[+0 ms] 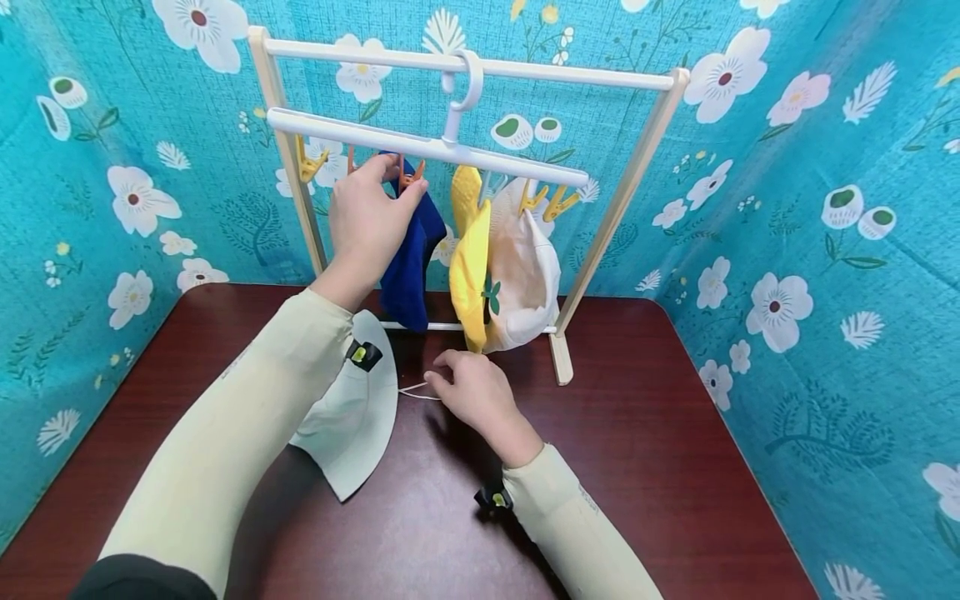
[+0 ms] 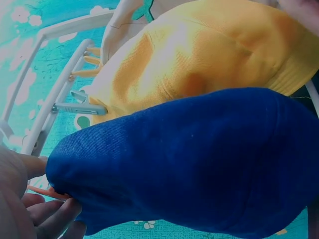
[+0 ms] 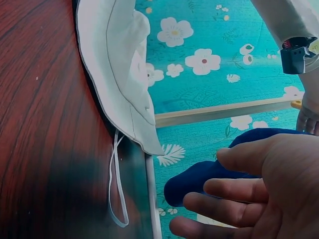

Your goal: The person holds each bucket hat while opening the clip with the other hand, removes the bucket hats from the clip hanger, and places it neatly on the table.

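1. Pinching the upper edge of the blue hat (image 1: 408, 275), the left hand (image 1: 369, 212) is raised at the hanger (image 1: 352, 133); its thumb lies on one side of the cloth and its fingers on the other, close together.
2. An orange clip (image 1: 411, 177) sits at that same edge, between thumb and fingers; whether they also squeeze it, I cannot tell.
3. The blue hat hangs below the hanger, left of the yellow hat (image 1: 468, 279).
4. The right hand (image 1: 480, 396) is held low in front of the yellow hat, its fingers loosely bent, thumb apart from them, holding nothing.
5. A pale hat (image 1: 360, 417) lies on the surface (image 1: 637, 433), partly under the left forearm. Its thin cord (image 3: 119, 181) runs out towards the right hand; the right wrist view shows the cord and fingers apart.
6. The yellow hat hangs by a grey clip (image 2: 79, 108). Just beside it, the white hat (image 1: 528, 292) hangs at the yellow clips (image 1: 530, 200) towards the hanger's right end.
7. The hanger is hooked over the top bar of the rack (image 1: 577, 73), slightly slanted, in front of a teal flowered cloth (image 1: 825, 333).
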The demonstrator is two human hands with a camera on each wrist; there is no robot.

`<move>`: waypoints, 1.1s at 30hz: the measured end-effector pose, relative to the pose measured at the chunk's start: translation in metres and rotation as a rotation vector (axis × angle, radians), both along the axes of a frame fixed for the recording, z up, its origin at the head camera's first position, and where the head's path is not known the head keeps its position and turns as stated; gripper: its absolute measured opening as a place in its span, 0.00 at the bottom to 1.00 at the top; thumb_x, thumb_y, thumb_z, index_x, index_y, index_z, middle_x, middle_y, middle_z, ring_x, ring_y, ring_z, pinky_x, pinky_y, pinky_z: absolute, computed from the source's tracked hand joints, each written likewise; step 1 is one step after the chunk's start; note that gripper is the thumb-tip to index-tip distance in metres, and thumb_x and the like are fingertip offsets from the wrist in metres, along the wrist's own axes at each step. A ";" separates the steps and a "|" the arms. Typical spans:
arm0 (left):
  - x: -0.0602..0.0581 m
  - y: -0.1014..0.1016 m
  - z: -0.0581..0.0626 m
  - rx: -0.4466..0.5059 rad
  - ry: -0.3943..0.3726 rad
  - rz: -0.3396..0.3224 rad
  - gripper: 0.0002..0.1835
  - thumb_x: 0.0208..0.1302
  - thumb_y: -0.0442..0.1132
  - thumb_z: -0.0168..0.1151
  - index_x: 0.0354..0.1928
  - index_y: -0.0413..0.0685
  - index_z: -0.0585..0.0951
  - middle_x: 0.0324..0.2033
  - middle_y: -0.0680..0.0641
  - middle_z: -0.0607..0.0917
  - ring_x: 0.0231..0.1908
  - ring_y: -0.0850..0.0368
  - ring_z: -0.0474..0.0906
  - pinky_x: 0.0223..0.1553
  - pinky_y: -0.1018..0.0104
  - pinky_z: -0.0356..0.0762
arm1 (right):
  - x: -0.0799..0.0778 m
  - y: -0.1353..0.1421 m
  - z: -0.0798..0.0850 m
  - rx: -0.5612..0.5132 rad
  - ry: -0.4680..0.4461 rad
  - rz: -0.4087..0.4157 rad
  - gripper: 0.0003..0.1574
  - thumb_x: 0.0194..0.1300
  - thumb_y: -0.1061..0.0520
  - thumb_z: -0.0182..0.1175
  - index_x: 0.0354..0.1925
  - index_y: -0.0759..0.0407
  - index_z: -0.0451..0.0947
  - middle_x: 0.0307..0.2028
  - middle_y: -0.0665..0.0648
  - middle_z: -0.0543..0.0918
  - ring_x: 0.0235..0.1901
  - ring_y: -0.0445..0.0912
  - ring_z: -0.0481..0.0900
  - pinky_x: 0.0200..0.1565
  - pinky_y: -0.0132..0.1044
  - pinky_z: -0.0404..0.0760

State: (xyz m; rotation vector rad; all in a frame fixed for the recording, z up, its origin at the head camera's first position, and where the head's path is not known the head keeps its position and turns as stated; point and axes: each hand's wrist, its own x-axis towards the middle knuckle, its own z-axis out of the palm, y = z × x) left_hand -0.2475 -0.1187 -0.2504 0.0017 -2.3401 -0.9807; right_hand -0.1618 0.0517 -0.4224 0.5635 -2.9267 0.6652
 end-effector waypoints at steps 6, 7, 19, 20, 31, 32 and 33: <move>-0.004 0.002 -0.002 0.025 0.028 0.011 0.26 0.68 0.62 0.64 0.61 0.58 0.83 0.52 0.54 0.89 0.37 0.59 0.86 0.24 0.64 0.68 | -0.007 -0.006 0.001 -0.060 -0.020 -0.028 0.20 0.69 0.39 0.64 0.52 0.45 0.85 0.40 0.45 0.89 0.39 0.43 0.86 0.37 0.44 0.83; -0.004 0.002 -0.003 0.031 0.033 0.013 0.25 0.68 0.61 0.64 0.60 0.58 0.83 0.52 0.54 0.89 0.39 0.59 0.86 0.25 0.65 0.68 | -0.008 -0.007 0.001 -0.071 -0.018 -0.033 0.20 0.69 0.39 0.64 0.53 0.45 0.85 0.39 0.45 0.88 0.39 0.42 0.85 0.37 0.43 0.82; -0.012 0.007 -0.007 0.060 0.098 0.045 0.22 0.66 0.60 0.67 0.51 0.53 0.84 0.48 0.53 0.90 0.49 0.56 0.85 0.40 0.62 0.77 | -0.019 -0.015 0.001 -0.130 -0.021 -0.106 0.27 0.68 0.39 0.65 0.59 0.50 0.82 0.52 0.52 0.88 0.50 0.48 0.85 0.48 0.49 0.84; -0.013 0.007 -0.007 0.060 0.102 0.048 0.23 0.65 0.60 0.68 0.51 0.53 0.84 0.48 0.53 0.90 0.50 0.56 0.85 0.42 0.61 0.78 | -0.020 -0.015 0.001 -0.131 -0.025 -0.108 0.27 0.68 0.39 0.65 0.59 0.50 0.81 0.52 0.53 0.88 0.51 0.49 0.85 0.48 0.50 0.84; -0.017 0.010 -0.009 0.056 0.125 0.098 0.22 0.63 0.61 0.70 0.47 0.53 0.85 0.44 0.54 0.90 0.48 0.55 0.85 0.43 0.59 0.79 | -0.027 -0.024 -0.004 -0.086 -0.052 -0.131 0.36 0.67 0.36 0.65 0.67 0.48 0.74 0.52 0.54 0.87 0.50 0.50 0.86 0.47 0.49 0.84; -0.016 0.010 -0.009 0.053 0.126 0.101 0.22 0.63 0.61 0.69 0.46 0.53 0.84 0.43 0.54 0.90 0.47 0.55 0.85 0.43 0.59 0.79 | -0.028 -0.024 -0.004 -0.088 -0.053 -0.132 0.37 0.67 0.36 0.65 0.68 0.48 0.73 0.53 0.55 0.87 0.50 0.50 0.86 0.47 0.50 0.84; -0.016 0.010 -0.009 0.051 0.128 0.104 0.22 0.64 0.62 0.69 0.45 0.53 0.84 0.43 0.54 0.90 0.47 0.55 0.85 0.42 0.59 0.79 | -0.029 -0.025 -0.004 -0.092 -0.055 -0.132 0.39 0.67 0.36 0.65 0.69 0.48 0.71 0.53 0.56 0.87 0.50 0.51 0.86 0.47 0.50 0.84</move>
